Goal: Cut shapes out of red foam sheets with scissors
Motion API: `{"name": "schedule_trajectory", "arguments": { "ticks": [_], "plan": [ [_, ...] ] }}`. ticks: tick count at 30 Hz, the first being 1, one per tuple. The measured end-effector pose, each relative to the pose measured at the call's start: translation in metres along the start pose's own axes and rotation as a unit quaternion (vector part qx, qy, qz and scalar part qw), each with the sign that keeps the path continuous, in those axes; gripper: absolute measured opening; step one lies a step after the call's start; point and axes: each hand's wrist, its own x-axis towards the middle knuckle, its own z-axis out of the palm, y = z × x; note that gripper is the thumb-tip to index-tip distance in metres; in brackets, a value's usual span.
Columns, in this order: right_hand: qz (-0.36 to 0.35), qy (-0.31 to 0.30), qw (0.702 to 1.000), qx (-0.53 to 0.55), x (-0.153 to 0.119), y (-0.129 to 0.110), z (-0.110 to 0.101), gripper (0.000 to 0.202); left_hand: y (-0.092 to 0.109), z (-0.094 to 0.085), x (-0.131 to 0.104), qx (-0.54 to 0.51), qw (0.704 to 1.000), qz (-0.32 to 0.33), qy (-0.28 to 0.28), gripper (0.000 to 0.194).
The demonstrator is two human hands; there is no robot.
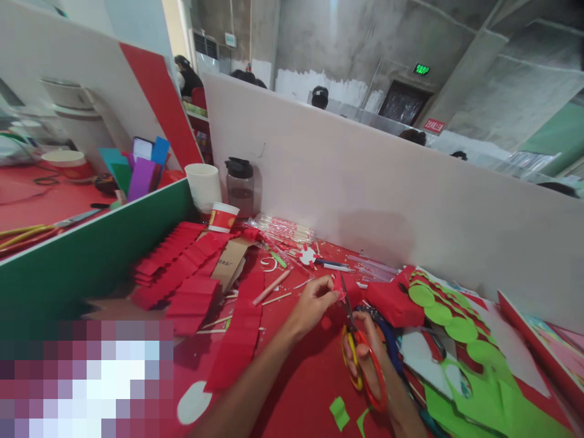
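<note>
Head view: red-covered table (301, 383), white partition (387, 194).

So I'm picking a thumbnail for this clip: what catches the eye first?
The right hand works red-and-yellow scissors at bottom centre, blades at a small red star pinched by the left hand. Left of them lie pleated red paper strips; to the right, a row of green paper circles.

Green exit sign (421, 69), red wall sign (434, 126), cardboard (230, 263) print: all illegible.
</note>
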Motion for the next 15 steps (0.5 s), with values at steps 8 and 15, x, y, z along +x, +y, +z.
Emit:
{"name": "schedule_trajectory", "arguments": {
  "ticks": [8, 15],
  "plan": [
    [-0.023, -0.009, 1.0, -0.009, 0.0011, 0.005, -0.0022, 0.076, 0.0033, 0.0007, -0.0016, 0.004, 1.0, 0.003, -0.006, 0.024],
    [-0.02, -0.015, 1.0, 0.005, 0.0026, 0.004, -0.0012, 0.07, 0.0026, 0.0007, -0.0015, -0.002, 1.0, 0.0, -0.006, 0.028]
  ]
}}
